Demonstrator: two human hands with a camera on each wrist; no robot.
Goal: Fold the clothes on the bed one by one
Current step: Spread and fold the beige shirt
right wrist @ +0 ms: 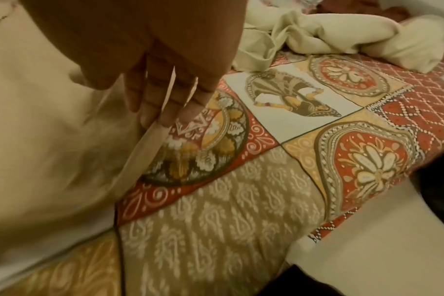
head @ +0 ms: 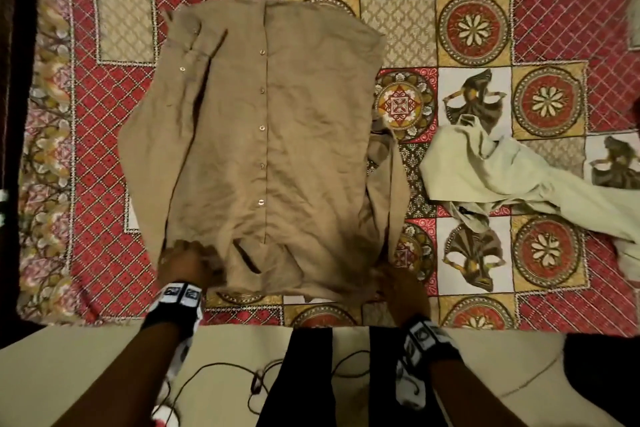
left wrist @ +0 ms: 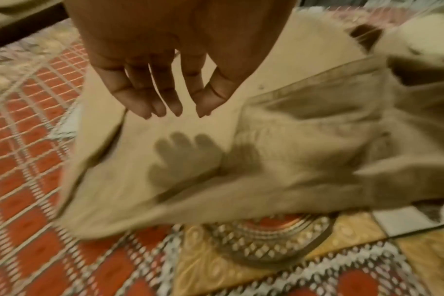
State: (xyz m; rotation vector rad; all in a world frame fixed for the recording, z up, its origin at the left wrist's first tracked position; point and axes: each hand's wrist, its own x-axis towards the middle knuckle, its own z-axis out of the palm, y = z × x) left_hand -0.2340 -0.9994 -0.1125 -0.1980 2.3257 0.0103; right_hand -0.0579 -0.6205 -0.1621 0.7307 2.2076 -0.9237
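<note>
Tan button shirt, lying flat at bed centre, collar at 6 o'clock. Left hand is hovering over it with fingers straight, holding nothing; right hand is touching its edge, grip unclear. Risk: loose sleeves bunching, skewing the fold. Pale garment is waiting at 3 o'clock.

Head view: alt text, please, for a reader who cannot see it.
A tan button-front shirt lies spread on a patterned bedspread, with the left hand and right hand at its near corners. A crumpled pale green garment lies to the right.
</note>
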